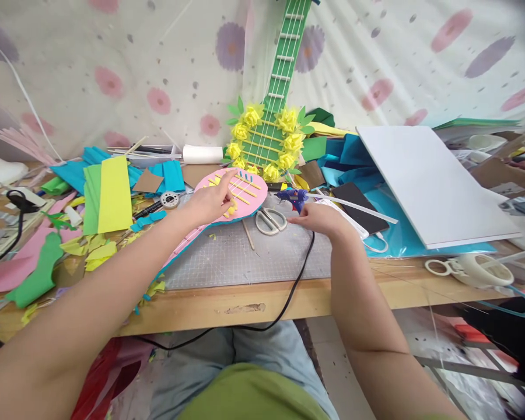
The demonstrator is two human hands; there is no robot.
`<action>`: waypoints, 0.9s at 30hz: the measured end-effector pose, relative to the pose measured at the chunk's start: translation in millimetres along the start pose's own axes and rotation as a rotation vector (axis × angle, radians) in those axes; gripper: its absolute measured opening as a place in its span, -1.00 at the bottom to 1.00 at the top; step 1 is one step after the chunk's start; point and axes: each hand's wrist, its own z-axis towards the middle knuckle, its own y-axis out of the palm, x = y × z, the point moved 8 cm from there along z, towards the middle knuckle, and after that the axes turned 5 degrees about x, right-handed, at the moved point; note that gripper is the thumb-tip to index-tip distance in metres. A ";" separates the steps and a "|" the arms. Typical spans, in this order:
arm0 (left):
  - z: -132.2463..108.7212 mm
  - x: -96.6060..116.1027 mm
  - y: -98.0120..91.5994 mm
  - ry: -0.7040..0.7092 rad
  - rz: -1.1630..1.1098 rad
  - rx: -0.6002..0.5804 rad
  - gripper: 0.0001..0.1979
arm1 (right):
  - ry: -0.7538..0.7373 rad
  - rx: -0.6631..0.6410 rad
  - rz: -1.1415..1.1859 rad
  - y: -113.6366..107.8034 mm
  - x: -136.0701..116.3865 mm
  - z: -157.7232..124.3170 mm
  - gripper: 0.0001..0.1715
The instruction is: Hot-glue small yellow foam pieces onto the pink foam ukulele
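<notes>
My left hand (212,201) rests on a pink paper guitar (240,195) with yellow strips across it, fingers curled and pinched on a small yellow flower piece at its edge. My right hand (317,219) lies on the grey cutting mat (245,256), its fingers closed beside a blue glue gun (294,198) whose black cable (297,280) runs off the table edge. Whether it grips the gun is unclear. White-handled scissors (270,221) lie between my hands. A green paper guitar (273,116) ringed with yellow flowers leans against the cloth behind.
Scraps of yellow, green, pink and teal paper (107,195) cover the left of the wooden table (254,300). A white foam board (433,181) lies on teal sheets at the right, with a phone (359,204), a tape dispenser (476,269) and a white roll (202,154).
</notes>
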 end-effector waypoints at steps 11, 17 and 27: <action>20.4 6.3 7.2 -0.019 -0.025 0.016 -0.22 | -0.468 0.081 0.539 -9.1 -143.2 -2.2 -0.64; 24.3 3.6 10.3 -0.020 -0.020 0.007 -0.24 | -0.433 0.085 0.429 -9.4 -148.7 4.0 -0.65; 16.7 -2.0 4.1 -0.087 -0.231 -0.072 -0.16 | -0.300 0.025 1.023 19.1 -126.5 25.0 -0.73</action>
